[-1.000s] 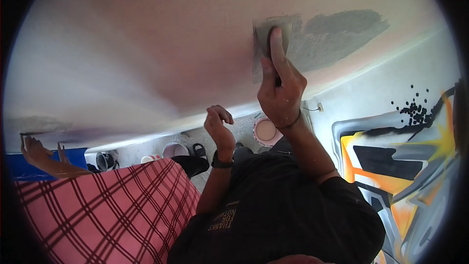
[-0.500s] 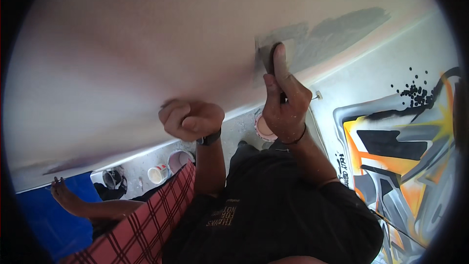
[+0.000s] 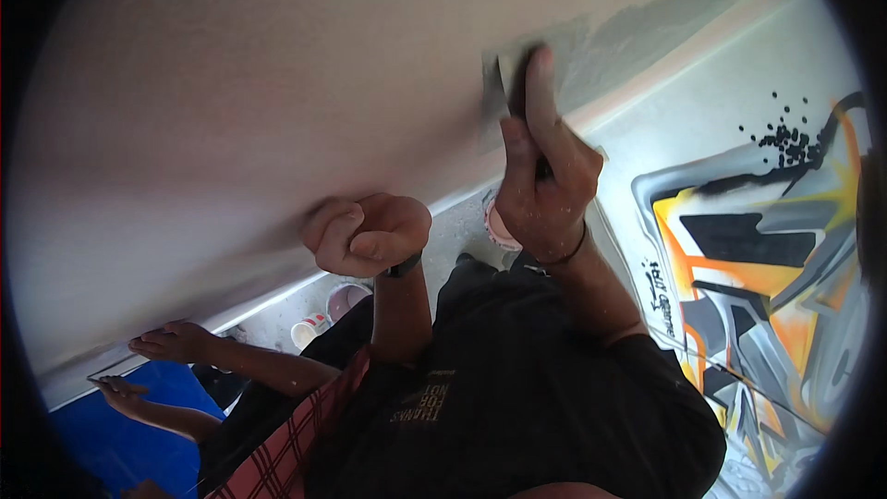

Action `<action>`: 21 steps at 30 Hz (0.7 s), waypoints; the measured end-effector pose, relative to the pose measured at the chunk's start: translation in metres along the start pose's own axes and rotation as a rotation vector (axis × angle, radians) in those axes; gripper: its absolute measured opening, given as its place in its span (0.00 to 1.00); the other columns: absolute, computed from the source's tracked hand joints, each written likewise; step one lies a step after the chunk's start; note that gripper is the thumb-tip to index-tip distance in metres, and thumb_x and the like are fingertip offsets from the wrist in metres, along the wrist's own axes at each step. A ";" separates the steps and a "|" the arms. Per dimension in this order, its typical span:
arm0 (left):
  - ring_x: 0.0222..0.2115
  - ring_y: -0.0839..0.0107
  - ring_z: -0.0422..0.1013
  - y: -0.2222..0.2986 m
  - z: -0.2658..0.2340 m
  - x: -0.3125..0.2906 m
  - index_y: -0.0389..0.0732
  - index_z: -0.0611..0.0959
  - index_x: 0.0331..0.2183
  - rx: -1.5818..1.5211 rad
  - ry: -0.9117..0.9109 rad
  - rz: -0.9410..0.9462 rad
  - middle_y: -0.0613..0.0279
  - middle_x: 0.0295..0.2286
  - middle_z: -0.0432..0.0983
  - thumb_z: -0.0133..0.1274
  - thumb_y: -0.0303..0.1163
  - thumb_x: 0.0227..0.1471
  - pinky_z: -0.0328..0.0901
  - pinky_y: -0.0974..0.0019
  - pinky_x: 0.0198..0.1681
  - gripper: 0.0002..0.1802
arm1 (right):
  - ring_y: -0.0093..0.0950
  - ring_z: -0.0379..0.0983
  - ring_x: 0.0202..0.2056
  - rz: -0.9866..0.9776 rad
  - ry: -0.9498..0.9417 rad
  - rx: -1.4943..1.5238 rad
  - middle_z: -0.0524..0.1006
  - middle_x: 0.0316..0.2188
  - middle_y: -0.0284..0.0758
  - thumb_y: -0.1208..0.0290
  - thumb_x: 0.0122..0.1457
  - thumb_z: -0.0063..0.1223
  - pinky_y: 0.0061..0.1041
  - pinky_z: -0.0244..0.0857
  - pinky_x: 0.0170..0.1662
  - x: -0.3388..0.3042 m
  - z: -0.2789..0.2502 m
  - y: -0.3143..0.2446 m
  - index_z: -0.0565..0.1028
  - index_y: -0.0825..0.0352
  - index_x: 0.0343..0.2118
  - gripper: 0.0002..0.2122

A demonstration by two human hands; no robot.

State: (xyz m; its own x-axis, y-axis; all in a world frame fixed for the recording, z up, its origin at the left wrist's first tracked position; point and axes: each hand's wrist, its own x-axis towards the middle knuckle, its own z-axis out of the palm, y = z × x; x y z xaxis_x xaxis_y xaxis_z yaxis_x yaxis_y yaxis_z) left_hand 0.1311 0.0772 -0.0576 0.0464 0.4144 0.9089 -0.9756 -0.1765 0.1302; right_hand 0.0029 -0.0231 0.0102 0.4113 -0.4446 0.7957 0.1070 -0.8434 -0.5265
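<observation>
My right hand (image 3: 552,180) grips a putty knife (image 3: 514,88) whose thin flat blade lies against the wall (image 3: 277,83). Its index finger stretches along the tool and the thumb presses from the near side; the handle is mostly hidden in the palm. Beneath the blade, a grey filler patch (image 3: 559,46) spreads up and to the right, toward the corner. My left hand (image 3: 368,233) is curled in a loose fist close to the wall, palm side showing, with nothing visible in it. A dark watch (image 3: 404,266) sits on that wrist.
At the left, a co-worker's hands (image 3: 176,344) are near the wall's lower edge, above a blue surface (image 3: 166,393). Buckets (image 3: 346,298) and a pinkish tub (image 3: 500,225) stand on the floor below. A graffiti-painted wall (image 3: 748,268) rises at the right.
My right hand and the putty knife have shifted up a little, the blade now tilted and its edge showing lighter. Another co-worker's hand has come into view at the left.
</observation>
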 end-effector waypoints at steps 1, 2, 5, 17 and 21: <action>0.23 0.72 0.64 0.000 -0.001 0.001 0.37 0.70 0.31 -0.005 -0.007 -0.003 0.58 0.26 0.67 0.34 0.37 0.66 0.62 0.73 0.27 0.17 | 0.21 0.75 0.24 0.009 0.003 -0.004 0.81 0.34 0.49 0.86 0.57 0.46 0.18 0.67 0.31 -0.001 -0.003 -0.004 0.66 0.77 0.60 0.24; 0.23 0.72 0.64 -0.002 -0.001 0.001 0.37 0.70 0.31 -0.002 0.002 0.003 0.58 0.26 0.67 0.34 0.37 0.66 0.62 0.73 0.27 0.17 | 0.21 0.74 0.24 0.063 -0.040 0.013 0.81 0.35 0.49 0.86 0.57 0.46 0.18 0.67 0.30 -0.001 -0.008 -0.008 0.66 0.77 0.60 0.24; 0.24 0.72 0.64 -0.001 0.000 0.004 0.37 0.70 0.31 -0.028 0.000 0.012 0.59 0.26 0.67 0.32 0.37 0.66 0.63 0.73 0.28 0.18 | 0.22 0.74 0.23 0.096 -0.073 0.003 0.81 0.35 0.49 0.86 0.58 0.46 0.18 0.67 0.30 -0.003 -0.010 -0.006 0.67 0.75 0.60 0.25; 0.24 0.72 0.65 0.000 -0.003 0.007 0.37 0.70 0.29 -0.036 0.012 -0.007 0.59 0.26 0.67 0.31 0.37 0.66 0.64 0.73 0.29 0.19 | 0.22 0.74 0.24 0.115 -0.079 -0.023 0.81 0.38 0.52 0.84 0.60 0.49 0.19 0.67 0.31 -0.010 -0.012 -0.007 0.67 0.73 0.60 0.23; 0.24 0.71 0.65 0.003 -0.001 0.005 0.37 0.70 0.29 -0.021 0.006 -0.010 0.59 0.25 0.67 0.31 0.37 0.66 0.64 0.73 0.29 0.19 | 0.20 0.71 0.23 0.093 -0.033 -0.088 0.81 0.31 0.47 0.84 0.59 0.50 0.18 0.66 0.31 0.004 -0.008 -0.013 0.67 0.73 0.60 0.24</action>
State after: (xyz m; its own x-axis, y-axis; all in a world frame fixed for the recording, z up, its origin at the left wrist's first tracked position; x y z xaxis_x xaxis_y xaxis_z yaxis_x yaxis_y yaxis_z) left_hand 0.1280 0.0791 -0.0532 0.0545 0.4215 0.9052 -0.9795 -0.1537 0.1305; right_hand -0.0040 -0.0167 0.0229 0.4458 -0.5129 0.7337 -0.0125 -0.8231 -0.5678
